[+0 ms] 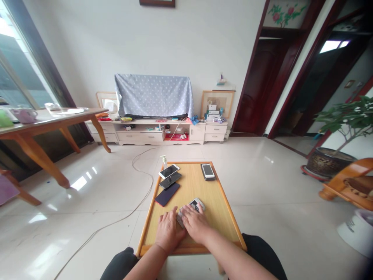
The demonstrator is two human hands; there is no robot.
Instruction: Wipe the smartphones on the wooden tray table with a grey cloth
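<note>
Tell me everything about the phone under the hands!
The phone is small and light-coloured, silvery white, lying flat and slanted on the low wooden table near its front edge. Only its far end shows, with a dark patch on it. The right hand covers the rest, and the left hand touches its near side.

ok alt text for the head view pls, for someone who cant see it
Both hands, left hand and right hand, rest on a phone lying on a small wooden table. Three more phones lie in a row at the table's left edge, another phone at the far right corner and a pump bottle at the far left.
</note>
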